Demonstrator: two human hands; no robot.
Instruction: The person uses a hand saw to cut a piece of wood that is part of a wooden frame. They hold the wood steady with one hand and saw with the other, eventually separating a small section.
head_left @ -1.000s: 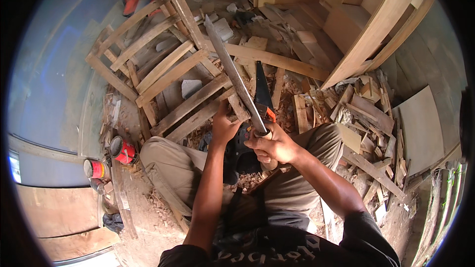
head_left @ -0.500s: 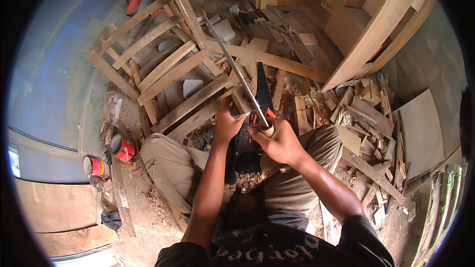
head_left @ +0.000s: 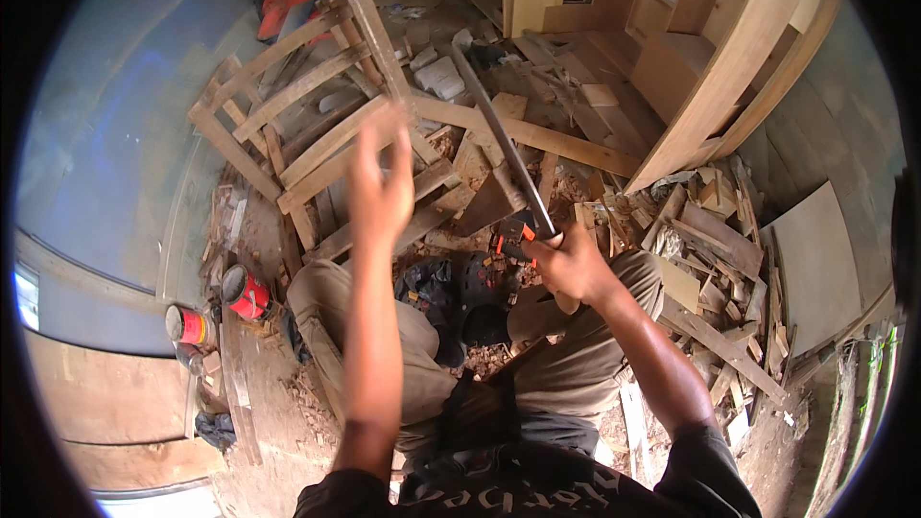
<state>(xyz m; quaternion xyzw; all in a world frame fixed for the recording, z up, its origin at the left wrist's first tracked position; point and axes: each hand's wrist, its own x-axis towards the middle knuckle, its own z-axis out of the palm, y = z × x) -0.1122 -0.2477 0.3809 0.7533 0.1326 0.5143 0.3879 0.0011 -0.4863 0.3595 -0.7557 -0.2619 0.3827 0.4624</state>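
Note:
My right hand (head_left: 573, 264) grips the handle of a machete (head_left: 499, 139), its long blade slanting up and away to the left. Blurred by motion, my left hand (head_left: 384, 182) hovers over the slats of a wooden frame (head_left: 331, 153) with fingers apart; whether it touches them I cannot tell. The frame is built of weathered bars and leans in front of my knees. Below the machete lies a handsaw (head_left: 516, 230) with a black and orange handle, partly hidden by the blade and my right hand.
Scrap wood (head_left: 715, 230) is heaped to the right, beside a tall wooden cabinet frame (head_left: 710, 77). A long plank (head_left: 566, 146) crosses the floor ahead. Two red cans (head_left: 246, 294) stand left of my knee. Wood chips litter the ground, and a blue-grey wall (head_left: 115, 134) bounds the left.
My left hand has let go of the bar end near the machete and moved up and left over the slats. My right hand has shifted right, with the machete's blade swinging rightward.

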